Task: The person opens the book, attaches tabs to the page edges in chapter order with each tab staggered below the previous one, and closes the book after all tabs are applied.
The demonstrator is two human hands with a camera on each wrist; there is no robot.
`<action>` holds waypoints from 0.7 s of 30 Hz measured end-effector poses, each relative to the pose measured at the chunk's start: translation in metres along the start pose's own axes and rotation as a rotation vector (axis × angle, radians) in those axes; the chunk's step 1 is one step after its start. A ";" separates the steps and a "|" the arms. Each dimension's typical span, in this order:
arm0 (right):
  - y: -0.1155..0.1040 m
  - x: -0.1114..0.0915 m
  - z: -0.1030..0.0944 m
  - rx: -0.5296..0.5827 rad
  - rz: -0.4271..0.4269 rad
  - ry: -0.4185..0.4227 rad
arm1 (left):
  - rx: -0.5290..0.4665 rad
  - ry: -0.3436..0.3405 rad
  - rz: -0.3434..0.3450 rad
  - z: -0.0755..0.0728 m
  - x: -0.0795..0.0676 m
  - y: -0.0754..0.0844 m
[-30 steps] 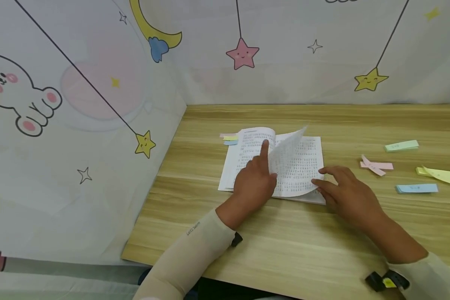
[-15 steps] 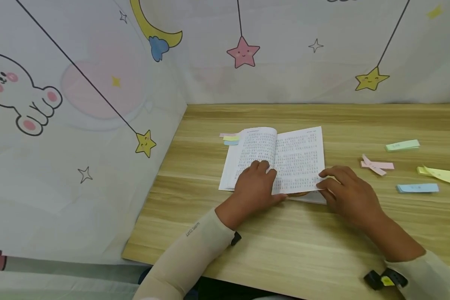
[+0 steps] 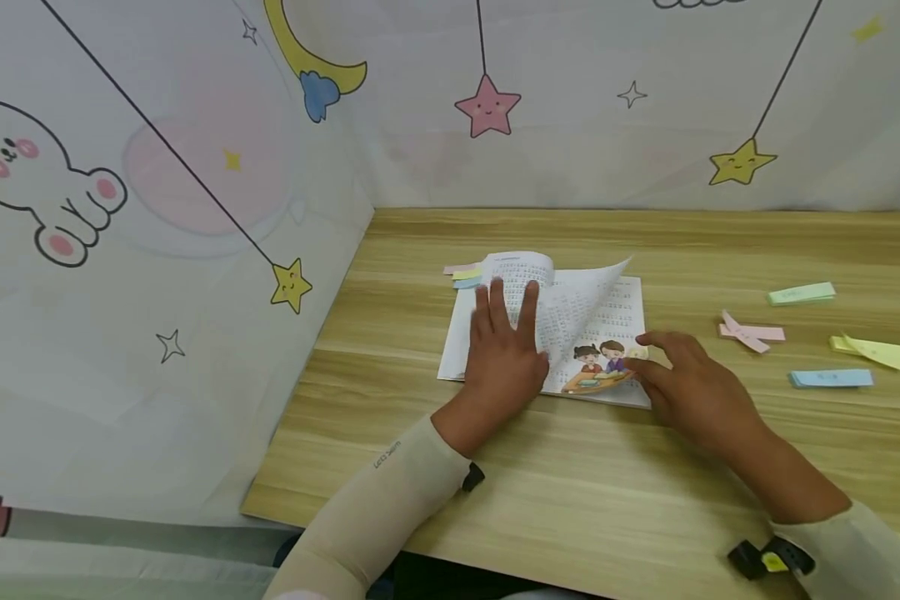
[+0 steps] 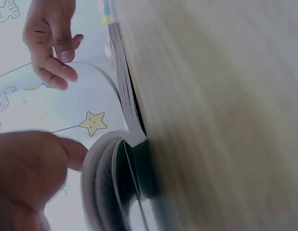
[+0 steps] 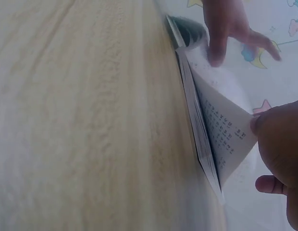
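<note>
An open book (image 3: 627, 304) lies on the wooden table, with a page (image 3: 570, 312) lifted and curling above its right side. A drawing of children (image 3: 598, 367) shows at the lower right. My left hand (image 3: 504, 354) rests on the left-hand pages, fingers straight and spread. With thumb and fingers, my right hand (image 3: 701, 387) pinches the lifted page at its lower right corner. In the right wrist view, printed text covers the raised page (image 5: 223, 127), and its corner meets the right thumb. The left wrist view shows the left-hand pages (image 4: 103, 168) bowed up beside the spine.
Pink, yellow and blue sticky tabs (image 3: 467, 274) stick out from the book's left edge. To the right lie green strips (image 3: 801, 293), crossed pink strips (image 3: 752, 332), yellow strips (image 3: 870, 350) and blue strips (image 3: 832, 378). A printed backdrop (image 3: 570, 150) borders the table.
The right hand let one page rise flat, then a further page curled left, baring the drawing. My left hand went from a pointing finger, through curled fingers, to spread fingers on the left pages.
</note>
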State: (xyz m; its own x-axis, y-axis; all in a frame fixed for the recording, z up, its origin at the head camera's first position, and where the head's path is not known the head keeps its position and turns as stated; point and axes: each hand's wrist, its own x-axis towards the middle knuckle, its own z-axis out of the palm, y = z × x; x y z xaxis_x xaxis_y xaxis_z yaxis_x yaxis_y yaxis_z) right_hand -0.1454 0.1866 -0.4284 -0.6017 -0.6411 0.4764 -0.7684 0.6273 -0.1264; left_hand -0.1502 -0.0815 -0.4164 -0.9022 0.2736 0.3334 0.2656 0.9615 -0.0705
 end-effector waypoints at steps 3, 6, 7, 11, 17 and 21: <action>0.001 0.000 0.003 0.016 -0.033 0.001 | 0.079 -0.045 0.145 -0.003 0.000 -0.003; 0.000 0.001 0.005 0.020 -0.033 0.032 | 0.101 -0.125 0.291 -0.006 -0.001 -0.003; 0.001 0.001 0.005 0.016 -0.024 0.038 | 0.088 -0.164 0.309 -0.006 -0.001 -0.002; 0.000 0.004 0.004 0.015 -0.021 0.090 | 0.014 -0.263 0.269 -0.007 -0.003 0.001; -0.005 0.010 0.001 0.014 -0.070 0.215 | -0.005 -0.251 0.227 -0.003 -0.003 0.004; -0.008 0.009 0.000 -0.006 -0.009 0.185 | 0.015 -0.204 0.193 -0.001 -0.002 0.005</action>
State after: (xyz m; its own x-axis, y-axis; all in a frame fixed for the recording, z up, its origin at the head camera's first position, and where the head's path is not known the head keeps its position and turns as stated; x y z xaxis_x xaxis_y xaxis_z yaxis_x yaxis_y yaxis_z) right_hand -0.1443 0.1761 -0.4228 -0.5443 -0.5549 0.6292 -0.7718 0.6252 -0.1163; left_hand -0.1465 -0.0776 -0.4164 -0.8855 0.4498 0.1166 0.4355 0.8909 -0.1292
